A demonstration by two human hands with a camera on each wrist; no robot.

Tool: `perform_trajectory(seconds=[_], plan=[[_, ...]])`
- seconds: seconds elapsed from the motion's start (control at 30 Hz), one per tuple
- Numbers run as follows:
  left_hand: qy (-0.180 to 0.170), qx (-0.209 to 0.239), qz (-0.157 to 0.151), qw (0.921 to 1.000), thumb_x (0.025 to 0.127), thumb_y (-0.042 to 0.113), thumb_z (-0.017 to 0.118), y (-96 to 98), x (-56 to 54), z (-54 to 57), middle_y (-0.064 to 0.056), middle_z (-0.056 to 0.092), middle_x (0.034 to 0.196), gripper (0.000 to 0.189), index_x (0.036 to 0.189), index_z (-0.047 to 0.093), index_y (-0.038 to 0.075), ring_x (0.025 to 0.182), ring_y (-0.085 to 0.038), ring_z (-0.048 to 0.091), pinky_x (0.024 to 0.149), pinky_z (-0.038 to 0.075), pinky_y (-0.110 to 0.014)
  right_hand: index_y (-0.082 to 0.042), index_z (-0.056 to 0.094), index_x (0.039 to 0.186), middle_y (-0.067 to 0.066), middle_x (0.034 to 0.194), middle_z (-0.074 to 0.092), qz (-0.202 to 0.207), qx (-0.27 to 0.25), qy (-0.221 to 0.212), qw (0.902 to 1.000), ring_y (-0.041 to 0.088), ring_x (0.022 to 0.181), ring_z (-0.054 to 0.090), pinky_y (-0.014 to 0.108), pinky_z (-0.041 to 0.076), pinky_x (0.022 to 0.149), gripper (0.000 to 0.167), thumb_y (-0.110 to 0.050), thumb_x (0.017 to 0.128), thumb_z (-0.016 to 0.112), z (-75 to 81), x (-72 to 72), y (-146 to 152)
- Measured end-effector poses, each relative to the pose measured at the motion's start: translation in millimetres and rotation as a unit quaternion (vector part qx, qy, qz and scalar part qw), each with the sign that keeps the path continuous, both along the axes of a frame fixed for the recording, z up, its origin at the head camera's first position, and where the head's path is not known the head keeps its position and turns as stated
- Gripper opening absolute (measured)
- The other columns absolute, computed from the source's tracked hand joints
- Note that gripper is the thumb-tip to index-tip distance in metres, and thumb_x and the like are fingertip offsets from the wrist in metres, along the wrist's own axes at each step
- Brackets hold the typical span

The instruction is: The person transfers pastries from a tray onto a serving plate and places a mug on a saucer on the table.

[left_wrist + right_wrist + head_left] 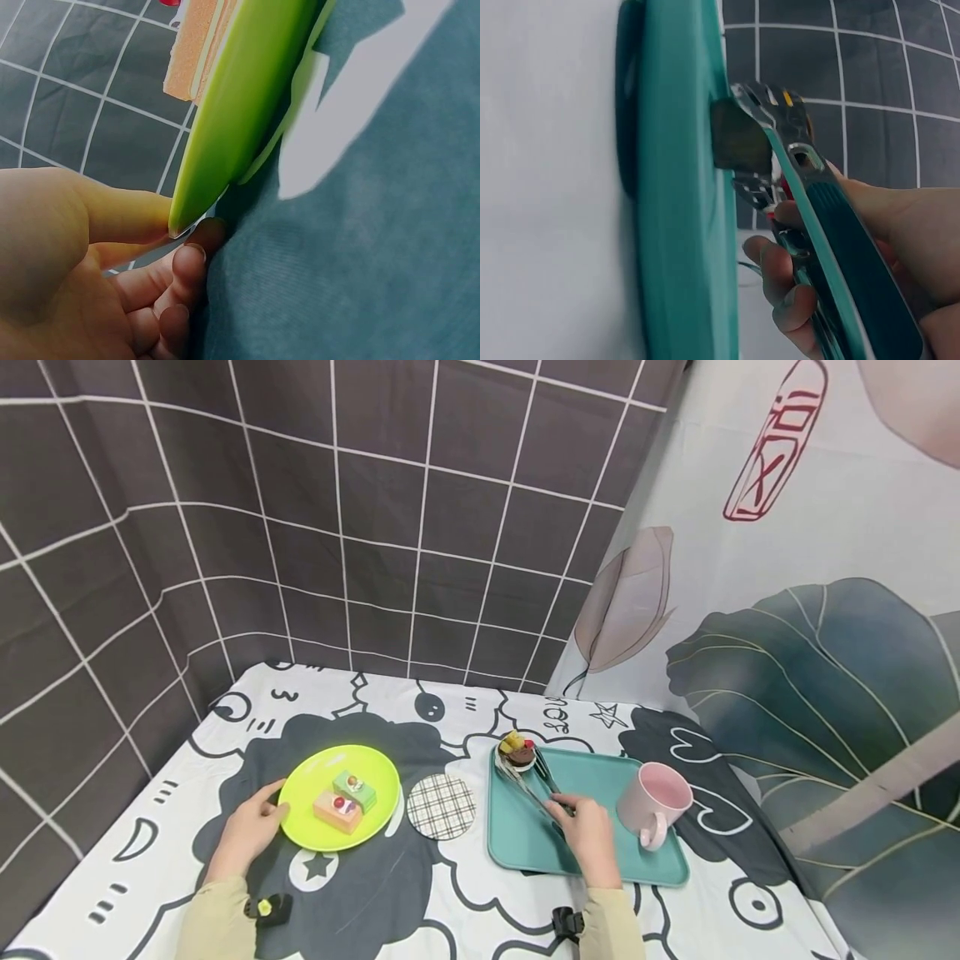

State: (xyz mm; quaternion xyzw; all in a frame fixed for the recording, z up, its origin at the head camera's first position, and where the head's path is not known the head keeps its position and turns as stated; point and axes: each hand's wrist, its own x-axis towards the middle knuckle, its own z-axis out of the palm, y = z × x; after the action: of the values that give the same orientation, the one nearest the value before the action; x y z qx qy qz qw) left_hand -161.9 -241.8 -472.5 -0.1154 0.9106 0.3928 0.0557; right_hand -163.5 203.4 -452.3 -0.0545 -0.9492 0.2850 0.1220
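Note:
My left hand [251, 828] pinches the left rim of a lime-green plate [300, 814], thumb on top and fingers beneath, as the left wrist view shows. Two toy cake slices, one orange [334, 814] and one green [354, 790], lie side by side on that plate. In my right hand [588, 839] is a pair of metal tongs [534, 793] with dark handles [862, 255]. The tongs' tips sit on either side of a small chocolate cupcake [519, 755] with yellow and red topping, at the far left corner of the teal tray [525, 852].
A pink mug [651, 806] stands on the tray's right side, its handle toward me. Between plate and tray lies a round checked coaster [441, 807]. A patterned cloth [390, 935] covers the table, and a dark gridded curtain [375, 527] hangs behind.

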Motion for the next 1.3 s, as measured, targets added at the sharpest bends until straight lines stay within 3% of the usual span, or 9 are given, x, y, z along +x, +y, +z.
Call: perform_trajectory(seconds=[0.13,0.23,0.33,0.43,0.53,0.9,1.3], plan=[[-0.001,0.001,-0.002,1.0,0.099,0.02,0.044,0.2,0.4,0.6,-0.023,0.058,0.1,0.052,0.144,0.035,-0.003,0.086,-0.027,0.054,0.066,0.038,-0.031,-0.002,0.073,0.109,0.021,0.106,0.072,0.012,-0.003,-0.013,0.9998,0.04,0.099,0.066,0.052,0.05,0.084,0.029,-0.025,0.092,0.065,-4.5,-2.4,-4.1],[0.0,-0.001,-0.001,1.0,0.099,0.02,0.044,0.3,0.9,1.2,-0.023,0.058,0.1,0.052,0.144,0.035,-0.003,0.086,-0.027,0.053,0.067,0.038,-0.031,-0.001,0.071,0.113,0.022,0.105,0.071,0.027,0.003,-0.023,0.9994,0.039,0.096,0.067,0.052,0.05,0.082,0.037,-0.029,0.09,0.068,-6.8,-2.8,-5.9],[0.001,-0.001,0.0,1.0,0.099,0.02,0.044,0.4,1.5,1.7,-0.023,0.058,0.1,0.052,0.144,0.035,-0.003,0.086,-0.027,0.053,0.067,0.038,-0.031,-0.001,0.07,0.114,0.019,0.096,0.072,0.036,0.015,-0.024,0.9989,0.03,0.081,0.066,0.046,0.05,0.073,0.04,-0.027,0.085,0.073,-8.5,-3.4,-7.2],[-0.002,0.001,0.0,1.0,0.099,0.021,0.044,0.5,1.6,1.0,-0.023,0.058,0.1,0.052,0.144,0.035,-0.003,0.086,-0.028,0.053,0.067,0.038,-0.031,-0.002,0.07,0.113,0.012,0.084,0.07,0.03,0.02,-0.02,0.9991,0.018,0.067,0.056,0.036,0.044,0.061,0.037,-0.022,0.083,0.075,-9.7,-3.9,-8.2],[-0.007,0.003,0.001,1.0,0.099,0.021,0.044,0.4,1.2,0.5,-0.023,0.058,0.101,0.052,0.145,0.034,-0.002,0.087,-0.028,0.053,0.068,0.039,-0.032,-0.002,0.071,0.111,0.01,0.079,0.069,0.028,0.017,-0.005,0.9994,0.014,0.061,0.049,0.03,0.037,0.056,0.033,-0.018,0.083,0.074,-10.0,-3.2,-9.0],[-0.003,-0.002,0.001,1.0,0.099,0.021,0.044,-0.7,0.3,1.2,-0.022,0.057,0.1,0.052,0.145,0.034,-0.002,0.086,-0.028,0.053,0.068,0.038,-0.033,-0.003,0.076,0.095,0.01,0.071,0.069,0.03,0.02,0.065,0.9972,0.011,0.055,0.043,0.026,0.031,0.051,0.019,-0.014,0.08,0.075,-6.8,-0.5,-8.4],[-0.008,0.002,0.001,1.0,0.1,0.022,0.044,0.0,1.4,2.0,-0.024,0.057,0.103,0.053,0.145,0.034,-0.002,0.088,-0.028,0.053,0.069,0.039,-0.033,-0.005,0.077,0.092,0.011,0.076,0.071,0.035,0.013,0.065,0.9972,0.009,0.051,0.036,0.024,0.026,0.048,0.015,-0.016,0.08,0.076,0.0,2.1,-12.3]])
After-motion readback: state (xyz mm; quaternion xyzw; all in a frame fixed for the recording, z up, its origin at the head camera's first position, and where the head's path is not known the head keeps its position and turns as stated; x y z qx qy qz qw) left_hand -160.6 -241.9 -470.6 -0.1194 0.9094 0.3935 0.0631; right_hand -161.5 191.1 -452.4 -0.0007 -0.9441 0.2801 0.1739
